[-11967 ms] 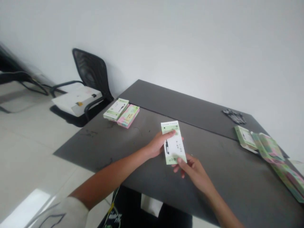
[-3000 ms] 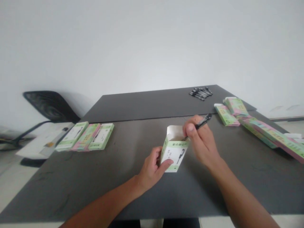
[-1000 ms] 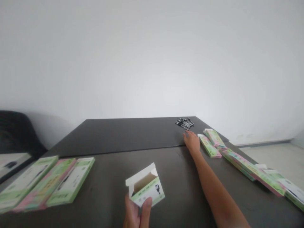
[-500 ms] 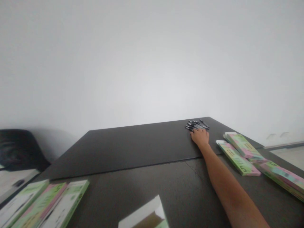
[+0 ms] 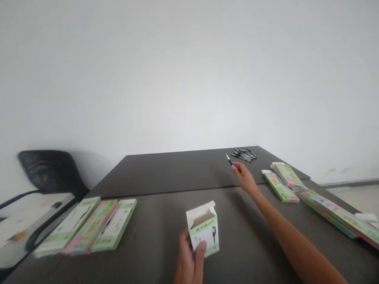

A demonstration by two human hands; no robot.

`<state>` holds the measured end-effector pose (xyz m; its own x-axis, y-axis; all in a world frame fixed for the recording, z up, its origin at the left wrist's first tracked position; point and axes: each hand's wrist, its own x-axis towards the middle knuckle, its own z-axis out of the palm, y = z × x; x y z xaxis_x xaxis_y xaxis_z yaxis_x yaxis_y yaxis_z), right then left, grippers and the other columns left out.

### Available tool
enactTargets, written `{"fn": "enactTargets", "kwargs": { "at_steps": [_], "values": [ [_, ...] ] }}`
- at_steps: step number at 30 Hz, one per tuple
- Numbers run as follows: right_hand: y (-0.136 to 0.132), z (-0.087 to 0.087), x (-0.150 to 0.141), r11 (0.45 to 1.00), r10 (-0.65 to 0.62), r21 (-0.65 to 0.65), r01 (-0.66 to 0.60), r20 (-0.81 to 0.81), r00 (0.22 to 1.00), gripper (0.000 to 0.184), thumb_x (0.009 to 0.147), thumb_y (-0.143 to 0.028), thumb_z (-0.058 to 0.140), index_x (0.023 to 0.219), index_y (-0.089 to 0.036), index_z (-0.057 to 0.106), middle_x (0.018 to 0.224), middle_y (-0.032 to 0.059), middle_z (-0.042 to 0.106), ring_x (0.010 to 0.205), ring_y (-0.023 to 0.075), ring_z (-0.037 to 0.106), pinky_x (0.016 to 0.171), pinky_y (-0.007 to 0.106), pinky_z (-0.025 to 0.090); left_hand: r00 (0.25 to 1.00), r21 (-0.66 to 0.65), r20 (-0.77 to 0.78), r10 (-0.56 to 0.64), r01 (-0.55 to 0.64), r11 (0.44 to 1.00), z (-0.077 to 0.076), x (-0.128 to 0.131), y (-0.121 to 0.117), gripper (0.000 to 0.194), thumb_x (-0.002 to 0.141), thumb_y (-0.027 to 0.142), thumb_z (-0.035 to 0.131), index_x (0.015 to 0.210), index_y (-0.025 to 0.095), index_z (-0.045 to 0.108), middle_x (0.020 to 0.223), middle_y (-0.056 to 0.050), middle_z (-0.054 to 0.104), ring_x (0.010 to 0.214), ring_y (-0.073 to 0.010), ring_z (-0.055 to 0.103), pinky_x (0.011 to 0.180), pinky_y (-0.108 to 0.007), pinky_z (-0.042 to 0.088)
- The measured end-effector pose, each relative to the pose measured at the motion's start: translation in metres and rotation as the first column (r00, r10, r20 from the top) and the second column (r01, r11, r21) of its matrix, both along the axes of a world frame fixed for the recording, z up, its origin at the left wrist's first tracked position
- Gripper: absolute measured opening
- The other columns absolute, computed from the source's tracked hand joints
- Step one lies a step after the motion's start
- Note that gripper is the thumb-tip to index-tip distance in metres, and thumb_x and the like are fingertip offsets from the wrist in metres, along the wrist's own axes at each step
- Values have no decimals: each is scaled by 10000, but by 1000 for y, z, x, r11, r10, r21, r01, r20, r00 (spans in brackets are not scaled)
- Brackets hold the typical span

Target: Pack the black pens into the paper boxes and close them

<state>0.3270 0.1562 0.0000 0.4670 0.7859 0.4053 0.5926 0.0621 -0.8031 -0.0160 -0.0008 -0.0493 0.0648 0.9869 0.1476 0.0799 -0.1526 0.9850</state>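
My left hand (image 5: 191, 258) is wrapped round a small white and green box (image 5: 205, 236) at the bottom middle of the view. The box's top flap stands up, and its mouth faces upward. Farther out, my right hand (image 5: 243, 173) pinches a black and clear pen (image 5: 229, 159) by one end, its other end pointing up and left above the table. Just behind that hand lies a loose heap of several similar pens (image 5: 244, 154) on the dark table.
Green, pink and white flat boxes (image 5: 89, 227) lie side by side at the table's (image 5: 156, 221) left. More flat boxes (image 5: 281, 187) are stacked and overlapping along the right. A black chair (image 5: 55, 171) with papers (image 5: 32, 213) stands at the left, and a white wall (image 5: 189, 79) rises behind.
My right hand has lifted a pen off the heap and come nearer. My left hand has come into view, holding the box. The view has tilted down and turned slightly left.
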Motion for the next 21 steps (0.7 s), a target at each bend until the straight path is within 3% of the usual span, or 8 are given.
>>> {"fn": "enactTargets", "kwargs": {
  "at_steps": [3, 7, 10, 12, 16, 19, 21],
  "values": [
    [-49, 11, -36, 988, 142, 87, -130, -146, 979, 635, 1005, -640, 575, 1431, -175, 653, 1089, 94, 793, 933, 195, 712, 891, 385, 591, 991, 72, -16, -134, 134, 988, 2, -1, 2, 505, 1043, 631, 547, 1295, 194, 516, 1200, -205, 793, 1090, -335, 801, 927, -483, 663],
    [-104, 33, -80, 962, 242, 205, -182, -321, 916, 576, 1003, -674, 571, 1400, -267, 664, 1162, 62, 775, 966, 165, 736, 904, 356, 598, 983, 151, -63, -172, 180, 972, 7, -3, 6, 499, 1078, 606, 491, 1324, 173, 466, 1263, -236, 749, 1135, -328, 781, 969, -506, 637],
    [-132, 54, -113, 895, 377, 422, -148, -534, 757, 405, 951, -568, 737, 1259, -307, 709, 1111, 13, 769, 972, 143, 751, 922, 329, 604, 977, 182, -99, -188, 203, 962, 7, -3, 7, 504, 1082, 596, 497, 1337, 163, 450, 1270, -238, 741, 1152, -329, 770, 977, -513, 625],
    [-148, 67, -134, 838, 470, 525, -145, -561, 682, 304, 944, -482, 785, 1191, -314, 728, 1050, -14, 772, 946, 130, 761, 921, 313, 611, 973, 198, -98, -209, 225, 954, 6, -4, 8, 494, 1087, 572, 508, 1358, 165, 437, 1292, -231, 738, 1179, -321, 763, 994, -503, 618],
    [-177, 83, -164, 778, 512, 597, -196, -423, 748, 202, 1010, -409, 728, 1190, -319, 720, 1002, -8, 814, 985, 174, 796, 993, 393, 621, 968, 213, -107, -229, 247, 945, 3, -4, 8, 489, 1085, 538, 549, 1388, 170, 438, 1335, -216, 725, 1221, -310, 749, 1020, -480, 606],
    [-191, 81, -175, 788, 470, 576, -216, -337, 816, 119, 1016, -350, 726, 1127, -307, 728, 990, 11, 839, 1186, 227, 775, 1032, 424, 616, 961, 236, -144, -238, 266, 935, 1, -5, 6, 485, 1075, 516, 584, 1394, 173, 459, 1340, -200, 722, 1205, -304, 750, 1014, -463, 603],
    [-195, 75, -176, 809, 448, 540, -235, -305, 840, 86, 1003, -322, 742, 1085, -298, 732, 1092, 33, 843, 1269, 245, 743, 1008, 421, 629, 956, 263, -164, -245, 282, 923, 1, -6, 5, 466, 1072, 496, 596, 1387, 177, 470, 1325, -185, 730, 1177, -294, 756, 995, -445, 606]
  ]
}}
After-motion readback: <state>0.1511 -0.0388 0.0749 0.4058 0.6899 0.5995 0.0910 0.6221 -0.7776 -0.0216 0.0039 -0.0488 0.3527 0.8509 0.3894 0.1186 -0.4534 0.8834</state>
